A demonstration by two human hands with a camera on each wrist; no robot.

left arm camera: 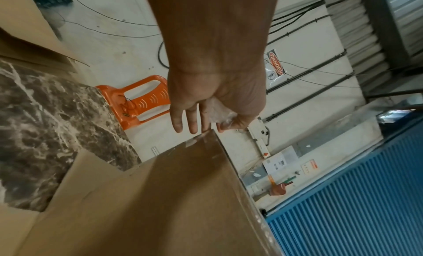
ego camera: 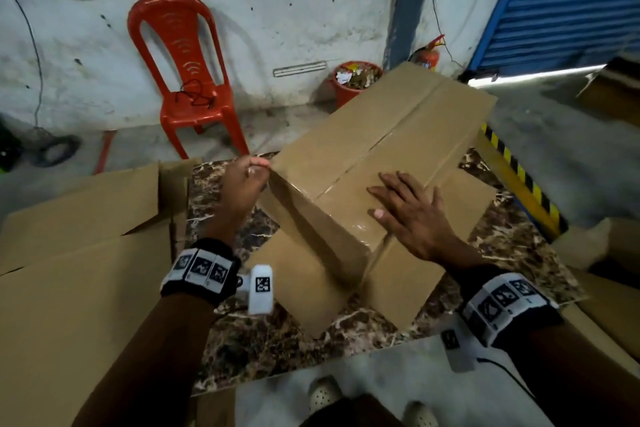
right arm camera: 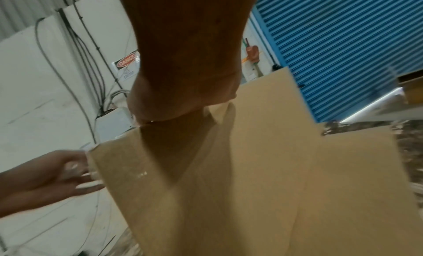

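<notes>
The left hand (ego camera: 242, 185) has its grip pinched on a crumpled end of clear tape (left arm camera: 217, 113), at the left corner of the cardboard box (ego camera: 398, 121) that lies immediately to its right. The right hand (ego camera: 412, 215) presses flat, fingers spread, on the box top and is the hand nearer the middle. The box rests on the marble bench (ego camera: 211, 191), its long axis running from near centre to far right, so the tape probably pulls leftward.

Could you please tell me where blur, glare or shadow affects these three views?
Head view: mostly sharp, edges smeared, tape glinting on the box. Left wrist view: clear, the left hand evenly lit. Right wrist view: blurred throughout, the right hand dark, its shadow across the box.
</notes>
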